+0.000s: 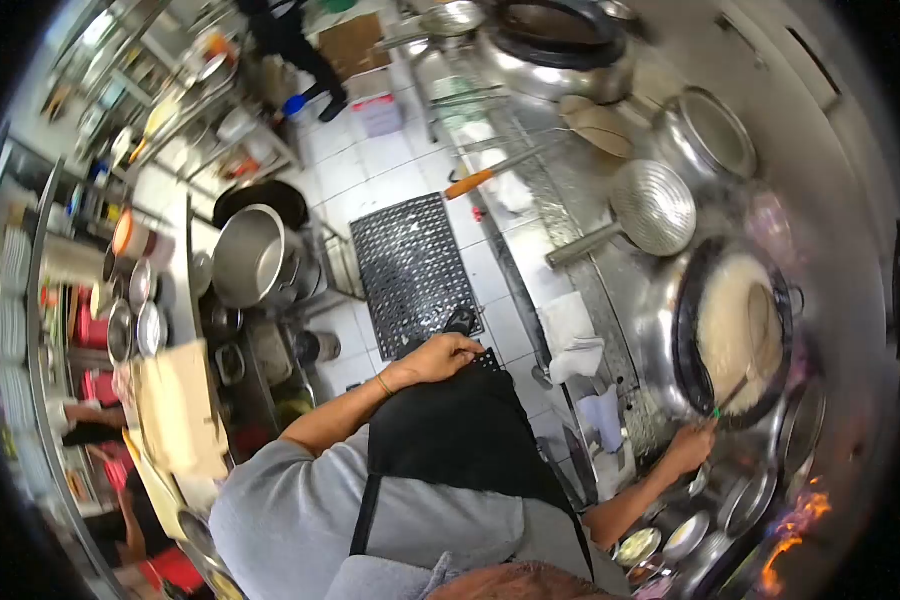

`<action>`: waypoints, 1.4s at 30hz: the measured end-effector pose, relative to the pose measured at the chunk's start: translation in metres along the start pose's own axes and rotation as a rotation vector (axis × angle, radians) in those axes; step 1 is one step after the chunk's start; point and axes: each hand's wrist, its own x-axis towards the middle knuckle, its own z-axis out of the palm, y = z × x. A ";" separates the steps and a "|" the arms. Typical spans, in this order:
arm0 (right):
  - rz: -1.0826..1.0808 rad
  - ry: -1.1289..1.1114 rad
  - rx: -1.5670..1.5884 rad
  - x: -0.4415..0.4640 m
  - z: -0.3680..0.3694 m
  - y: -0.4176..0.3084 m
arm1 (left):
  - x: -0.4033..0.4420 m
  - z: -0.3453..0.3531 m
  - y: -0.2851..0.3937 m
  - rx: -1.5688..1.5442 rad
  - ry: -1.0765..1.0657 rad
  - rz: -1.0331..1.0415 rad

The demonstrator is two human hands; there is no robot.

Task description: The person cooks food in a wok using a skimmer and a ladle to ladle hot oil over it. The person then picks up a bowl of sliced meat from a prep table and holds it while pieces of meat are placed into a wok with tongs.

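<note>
At the right, my right hand [688,449] is closed around the handle of a round, wire-looking skimmer [760,325]. The skimmer's head sits in pale, foamy liquid [727,310] that fills a large wok [684,345] with a dark rim. A green band shows on the handle just past my fingers. In front of my black apron [450,430], my left hand [438,358] hangs loosely with its fingers a little bent and nothing visible in it. A yellow band circles that wrist.
Flames [795,525] rise at the lower right near metal bowls [686,535]. On the stove counter lie a perforated ladle [654,208] and an orange-handled tool [470,184]. A black mat [415,265] covers floor tiles. A deep pot [250,257] stands left; another person [295,45] is farther back.
</note>
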 end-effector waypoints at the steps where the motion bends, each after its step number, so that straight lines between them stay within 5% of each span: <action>1: 0.022 -0.053 -0.036 0.001 -0.011 -0.006 | -0.013 0.002 -0.006 -0.012 0.036 -0.024; 3: 0.014 -0.110 -0.073 0.009 -0.011 -0.003 | -0.036 0.007 -0.015 -0.016 0.117 -0.092; 5: -0.166 0.286 -0.017 0.025 -0.006 0.009 | -0.054 0.010 -0.014 -0.058 0.202 -0.173; 7: -0.178 0.359 0.101 0.024 -0.036 -0.039 | -0.067 0.011 -0.008 -0.152 0.257 -0.254; 9: -0.347 0.441 0.500 0.031 -0.039 -0.065 | -0.072 0.014 -0.007 -0.158 0.313 -0.266; 12: -0.208 0.115 0.994 0.008 -0.037 -0.157 | -0.071 0.014 -0.009 -0.173 0.366 -0.250; 15: -0.322 -0.279 1.270 -0.028 -0.032 -0.240 | -0.065 0.011 -0.023 -0.109 0.481 -0.210; 23: -0.862 -0.795 1.158 -0.042 0.009 -0.456 | -0.080 -0.046 -0.076 -0.289 0.864 -0.255; 27: -0.818 -0.941 1.125 -0.013 0.064 -0.596 | -0.126 -0.127 -0.107 -0.458 1.204 -0.486; 31: -0.477 -1.109 0.944 0.049 0.196 -0.726 | -0.181 -0.217 -0.207 -0.309 1.629 -0.413; 33: -0.203 -1.234 0.893 0.058 0.237 -0.758 | -0.218 -0.282 -0.228 -0.537 1.767 -0.347; 37: 0.002 -1.124 0.653 0.046 0.262 -0.781 | -0.287 -0.405 -0.285 -1.096 2.043 -0.047; 40: -0.066 -0.939 0.513 0.017 0.223 -0.776 | -0.324 -0.481 -0.342 -1.417 2.355 0.134; 42: -0.224 -0.889 0.484 -0.003 0.205 -0.775 | -0.350 -0.504 -0.386 -1.586 2.337 0.377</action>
